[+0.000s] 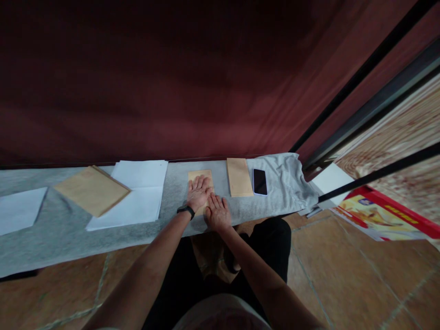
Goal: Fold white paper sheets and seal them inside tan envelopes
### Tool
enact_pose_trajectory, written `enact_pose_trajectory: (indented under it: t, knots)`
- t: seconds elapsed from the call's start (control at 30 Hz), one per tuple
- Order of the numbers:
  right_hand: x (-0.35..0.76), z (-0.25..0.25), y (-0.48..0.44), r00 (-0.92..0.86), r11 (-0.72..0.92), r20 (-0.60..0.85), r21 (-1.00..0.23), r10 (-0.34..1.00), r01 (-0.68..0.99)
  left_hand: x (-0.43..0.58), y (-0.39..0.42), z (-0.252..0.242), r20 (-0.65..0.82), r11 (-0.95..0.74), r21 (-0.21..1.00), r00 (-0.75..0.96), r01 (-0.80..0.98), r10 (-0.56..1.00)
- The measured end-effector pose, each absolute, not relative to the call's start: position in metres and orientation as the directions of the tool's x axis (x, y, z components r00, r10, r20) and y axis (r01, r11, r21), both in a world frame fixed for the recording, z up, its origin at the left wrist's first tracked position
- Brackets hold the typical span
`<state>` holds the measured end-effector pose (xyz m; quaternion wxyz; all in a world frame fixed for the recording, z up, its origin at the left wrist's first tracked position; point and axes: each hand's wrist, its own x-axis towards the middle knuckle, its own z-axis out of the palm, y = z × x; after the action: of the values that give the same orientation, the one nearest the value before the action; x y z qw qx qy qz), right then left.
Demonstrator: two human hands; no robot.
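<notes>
Your left hand [198,190] lies flat on a brown envelope [202,173], which is on the counter [177,201] directly in front of you. Its fingers are straight and a little spread; they grasp nothing, so the palm can probably hold the paper against the surface without bending it. Your right hand [218,213] is just beside, near the lower right edge of the envelope, with its fingers also extended and released. It seems to steady that edge, but the view is small and rather dark, so I cannot tell if these fingertips press the paper or your other hand.

A second envelope [239,178] lies to the right, apart from your hands, and the phone [260,182] is just beside it; both appear to be put there to leave your arms free. On the left, a brown stack [92,190] lies askew, partly over the white sheets [140,197], perhaps to keep them in place. The grey cloth [282,183] likely gives a soft base under all this paper.
</notes>
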<state>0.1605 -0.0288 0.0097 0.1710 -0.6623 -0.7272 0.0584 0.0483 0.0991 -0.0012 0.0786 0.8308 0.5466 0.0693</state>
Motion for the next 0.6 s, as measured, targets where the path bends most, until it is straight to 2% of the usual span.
enact_pose_trajectory:
  t: [0.27, 0.6]
  knots:
    - [0.160, 0.005, -0.028, -0.062, 0.119, 0.178, -0.326, 0.982, 0.938, 0.040, 0.094, -0.010, 0.121, -0.361, 0.199, 0.342, 0.911, 0.932]
    - [0.160, 0.005, -0.027, -0.048, 0.092, 0.140, -0.330, 0.989, 0.940, 0.028, 0.084, -0.007, 0.153, -0.309, 0.190, 0.283, 0.932, 0.947]
